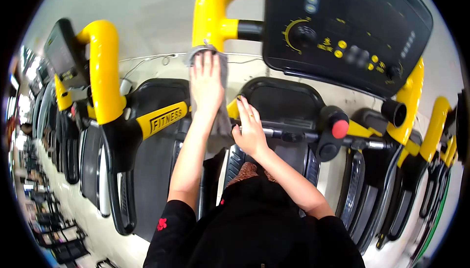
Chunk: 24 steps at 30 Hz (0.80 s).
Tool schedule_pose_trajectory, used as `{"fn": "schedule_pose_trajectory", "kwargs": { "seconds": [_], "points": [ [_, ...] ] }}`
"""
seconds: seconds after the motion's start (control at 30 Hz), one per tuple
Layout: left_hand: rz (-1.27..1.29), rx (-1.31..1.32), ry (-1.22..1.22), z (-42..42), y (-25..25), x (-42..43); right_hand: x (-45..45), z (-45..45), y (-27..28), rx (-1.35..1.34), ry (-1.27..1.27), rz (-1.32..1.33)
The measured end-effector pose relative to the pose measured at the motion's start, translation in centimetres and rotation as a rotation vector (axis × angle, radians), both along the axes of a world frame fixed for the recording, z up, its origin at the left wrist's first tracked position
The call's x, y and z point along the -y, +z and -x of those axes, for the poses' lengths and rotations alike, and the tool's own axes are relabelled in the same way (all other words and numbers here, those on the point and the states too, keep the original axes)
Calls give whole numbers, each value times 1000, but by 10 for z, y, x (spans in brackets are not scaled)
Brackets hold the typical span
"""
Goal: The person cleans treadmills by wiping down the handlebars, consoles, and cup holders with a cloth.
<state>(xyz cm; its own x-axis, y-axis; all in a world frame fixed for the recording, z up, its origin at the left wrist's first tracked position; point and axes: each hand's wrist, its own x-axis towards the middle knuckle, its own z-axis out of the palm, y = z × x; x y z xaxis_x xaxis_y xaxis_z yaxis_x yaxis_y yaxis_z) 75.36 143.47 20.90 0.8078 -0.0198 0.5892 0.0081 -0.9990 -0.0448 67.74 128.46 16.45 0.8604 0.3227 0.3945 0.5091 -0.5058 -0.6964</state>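
Observation:
My left hand holds a grey cloth against the yellow upright tube of a treadmill. Its fingers lie long over the cloth, whose lower end hangs down beneath the wrist. To the right and lower, my right hand rests at the left end of the black handlebar, next to a yellow piece of the frame. Its fingers are stretched out and it holds nothing. Above the handlebar stands the treadmill's black console, with a round dial and yellow markings.
A red button sits on the handlebar's right part. On the left stands another treadmill with a yellow arm marked FITNESS. More yellow and black machines line the right side. Cables run along the wall's foot.

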Motion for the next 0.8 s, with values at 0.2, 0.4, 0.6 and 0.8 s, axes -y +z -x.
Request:
{"fn": "schedule_pose_trajectory", "kwargs": {
  "seconds": [0.2,0.4,0.6,0.8],
  "points": [
    [193,90,-78,23,-19,17,24,12,-4,21,-47,-163],
    [804,-50,-495,98,-45,63,43,18,-6,-36,43,-174],
    [911,-289,-506,118,-35,86,79,25,-10,-240,60,-202],
    [1634,-883,-799,113,-31,77,97,23,15,-150,166,-247]
  ]
}}
